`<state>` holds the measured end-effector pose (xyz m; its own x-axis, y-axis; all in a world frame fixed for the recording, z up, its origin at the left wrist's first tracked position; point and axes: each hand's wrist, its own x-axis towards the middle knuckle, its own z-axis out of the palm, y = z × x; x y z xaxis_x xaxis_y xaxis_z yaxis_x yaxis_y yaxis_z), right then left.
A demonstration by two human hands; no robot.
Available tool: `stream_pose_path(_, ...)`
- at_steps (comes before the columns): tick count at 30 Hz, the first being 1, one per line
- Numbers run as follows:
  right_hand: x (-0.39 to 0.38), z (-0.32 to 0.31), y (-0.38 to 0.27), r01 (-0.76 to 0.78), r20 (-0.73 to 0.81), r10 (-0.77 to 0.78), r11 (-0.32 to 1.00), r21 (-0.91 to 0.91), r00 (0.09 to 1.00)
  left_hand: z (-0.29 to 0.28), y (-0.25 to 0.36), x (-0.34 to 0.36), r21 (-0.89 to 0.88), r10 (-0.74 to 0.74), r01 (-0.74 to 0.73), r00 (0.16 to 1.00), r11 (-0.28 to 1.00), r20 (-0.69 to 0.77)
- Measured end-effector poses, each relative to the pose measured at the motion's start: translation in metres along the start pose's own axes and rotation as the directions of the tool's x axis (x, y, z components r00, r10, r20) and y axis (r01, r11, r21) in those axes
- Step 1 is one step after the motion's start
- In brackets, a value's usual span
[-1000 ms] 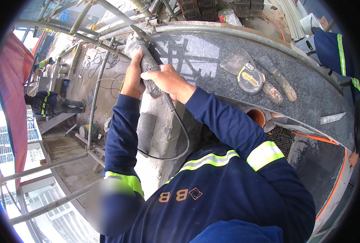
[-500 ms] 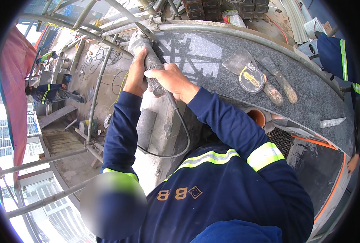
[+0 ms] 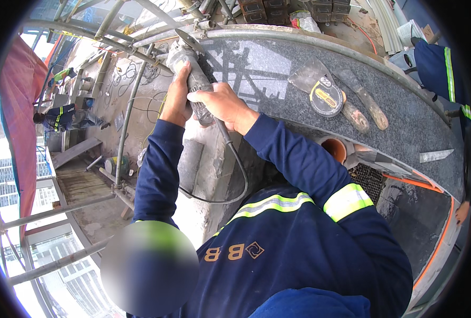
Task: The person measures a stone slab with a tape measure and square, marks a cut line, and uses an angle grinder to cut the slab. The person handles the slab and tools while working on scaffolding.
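Both my hands are wrapped round a dusty grey angle grinder (image 3: 197,80), held at a slant near the left end of a speckled dark stone slab (image 3: 405,114). My left hand (image 3: 177,102) grips the left side of its body, and my right hand (image 3: 229,107) closes over the rear part. At the far end the disc (image 3: 190,40) stands edge-on; whether it touches the slab I cannot tell. A black cable (image 3: 242,165) loops from the grinder's back end toward me. To the right lie a tape measure (image 3: 326,102), a wide scraper (image 3: 305,79) and another worn-handled tool (image 3: 374,111).
Scaffold tubes (image 3: 135,87) run along the left and far sides. An orange-brown pipe (image 3: 335,150) opens below the slab's near edge. A metal strip (image 3: 436,156) lies at the slab's right. One person (image 3: 432,71) is at the right, another (image 3: 60,117) far left.
The grinder and both hands have shifted very slightly left, with the grip unchanged. The tools on the slab also appear a little further left in view.
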<state>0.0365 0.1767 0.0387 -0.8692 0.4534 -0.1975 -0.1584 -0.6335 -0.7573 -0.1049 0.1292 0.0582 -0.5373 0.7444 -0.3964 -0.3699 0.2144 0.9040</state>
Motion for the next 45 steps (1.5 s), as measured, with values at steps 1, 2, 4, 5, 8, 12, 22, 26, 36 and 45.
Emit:
stream_pose_path(1, 0.0, 0.0, 0.0, 0.005, 0.0, -0.005, 1.0, -0.001, 1.0, -0.003, -0.001, 0.002, 0.009, 0.002, -0.002, 1.0, 1.0, -0.004)
stream_pose_path(2, -0.001, 0.001, 0.001, 0.003, -0.001, -0.003, 1.0, 0.005, 1.0, -0.005, -0.002, 0.003, 0.017, 0.003, -0.003, 1.0, 1.0, -0.009)
stream_pose_path(4, -0.002, 0.001, 0.002, -0.003, -0.01, 0.003, 1.0, 0.016, 1.0, 0.0, -0.003, 0.001, 0.006, 0.034, -0.034, 0.999, 0.999, -0.011)
stream_pose_path(5, -0.002, 0.001, 0.002, -0.005, -0.013, 0.005, 1.0, 0.031, 1.0, 0.001, -0.003, 0.0, 0.0, 0.049, -0.049, 0.999, 0.999, -0.012)
stream_pose_path(8, -0.005, 0.003, 0.002, -0.011, -0.013, 0.011, 0.998, 0.06, 1.0, -0.008, -0.006, 0.001, 0.022, 0.012, -0.012, 1.0, 1.0, 0.019)
stream_pose_path(12, -0.005, 0.002, 0.004, -0.004, -0.013, 0.004, 0.998, 0.055, 1.0, -0.002, -0.007, -0.003, 0.012, 0.025, -0.026, 1.0, 1.0, 0.01)
stream_pose_path(22, -0.011, 0.0, 0.005, 0.005, 0.0, -0.005, 1.0, 0.006, 1.0, -0.006, -0.01, -0.002, -0.003, 0.013, -0.013, 1.0, 1.0, 0.024)
stream_pose_path(26, -0.015, 0.001, 0.005, 0.006, -0.008, -0.006, 1.0, -0.003, 1.0, -0.005, -0.011, -0.005, -0.008, 0.01, -0.01, 0.999, 1.0, 0.032)
stream_pose_path(36, -0.022, 0.004, 0.003, -0.007, -0.035, 0.008, 0.999, 0.033, 0.999, -0.006, -0.014, -0.007, 0.033, 0.025, -0.026, 1.0, 0.999, 0.004)
stream_pose_path(45, -0.023, 0.001, 0.006, -0.003, -0.035, 0.004, 1.0, 0.022, 0.999, -0.005, -0.017, -0.008, 0.009, 0.021, -0.022, 1.0, 1.0, 0.008)
